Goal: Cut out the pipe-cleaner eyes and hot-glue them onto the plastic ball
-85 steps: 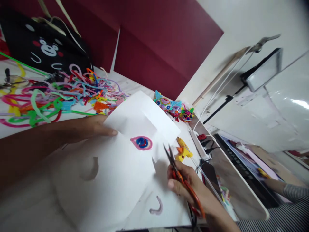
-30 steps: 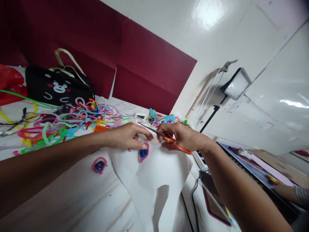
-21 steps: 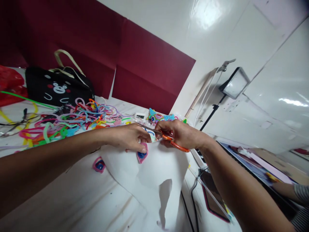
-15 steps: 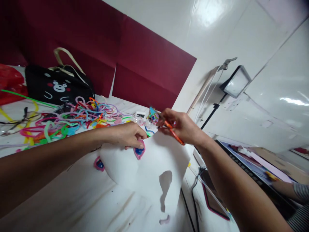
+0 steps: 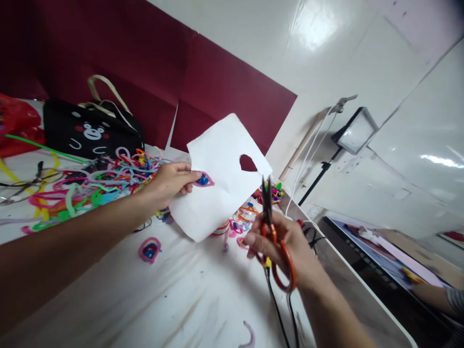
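Observation:
My left hand [image 5: 173,182] pinches a white sheet of paper [image 5: 221,145] by its left edge. Under the thumb, against the sheet, lies a pink-rimmed eye-shaped piece [image 5: 205,180] with a blue centre. The paper is raised above the table, and a hole shows near its right corner. My right hand [image 5: 290,241] is closed round orange-handled scissors [image 5: 267,212], their dark blades pointing up just below that corner and slightly apart. A second pink eye-shaped piece [image 5: 150,250] with a blue middle lies on the table below my left hand.
Tangled colourful pipe cleaners [image 5: 90,186] and glasses [image 5: 36,176] cover the table's left side, before a black bag [image 5: 90,128]. Black cables [image 5: 277,309] run near my right wrist. A lamp [image 5: 357,128] stands behind. Another person's hand [image 5: 427,292] is at far right.
The paper has been lifted and turned in my left hand, uncovering small items behind it. My right hand has drawn down from the paper's edge, swinging the scissors upright.

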`<state>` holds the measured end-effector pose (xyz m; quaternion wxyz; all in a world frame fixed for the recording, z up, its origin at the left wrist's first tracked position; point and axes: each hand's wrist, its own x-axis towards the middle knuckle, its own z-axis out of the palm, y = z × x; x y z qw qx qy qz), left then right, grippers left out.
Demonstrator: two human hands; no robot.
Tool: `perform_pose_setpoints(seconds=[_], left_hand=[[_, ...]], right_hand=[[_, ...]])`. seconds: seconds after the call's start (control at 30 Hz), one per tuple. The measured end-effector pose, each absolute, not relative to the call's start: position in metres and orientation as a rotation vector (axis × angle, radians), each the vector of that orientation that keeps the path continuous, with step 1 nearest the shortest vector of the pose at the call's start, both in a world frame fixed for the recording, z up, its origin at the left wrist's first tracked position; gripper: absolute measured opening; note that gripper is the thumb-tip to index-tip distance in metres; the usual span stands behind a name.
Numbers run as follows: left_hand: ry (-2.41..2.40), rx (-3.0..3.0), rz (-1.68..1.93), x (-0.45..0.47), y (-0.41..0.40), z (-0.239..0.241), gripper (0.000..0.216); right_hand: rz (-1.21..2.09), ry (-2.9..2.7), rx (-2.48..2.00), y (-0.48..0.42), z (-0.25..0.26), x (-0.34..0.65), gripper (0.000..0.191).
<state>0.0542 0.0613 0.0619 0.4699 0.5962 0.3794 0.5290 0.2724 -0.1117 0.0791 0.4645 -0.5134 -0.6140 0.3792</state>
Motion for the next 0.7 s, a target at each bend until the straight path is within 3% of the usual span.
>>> perform_pose_setpoints(seconds=[0.2,0.43,0.57,0.7], left_hand=[[0.848,1.115,1.275,0.077,0.046,0.020,0.022],[0.834,1.082,1.203,0.083,0.036,0.012,0.021],[0.840,1.064,1.192,0.080,0.039,0.009,0.024],[0.826,1.061,1.168,0.077,0.040,0.008,0.025]], right_hand=[[1.312,-1.310,-1.160,-0.102,0.025,0.248,0.045],[1.347,-1.220,-1.131,-0.088,0.008,0.244,0.049],[1.210,-1.262,-1.224,-0.086,0.004,0.250,0.051],[0.725,-1.346,-1.428,-0.083,-0.008,0.267,0.042]])
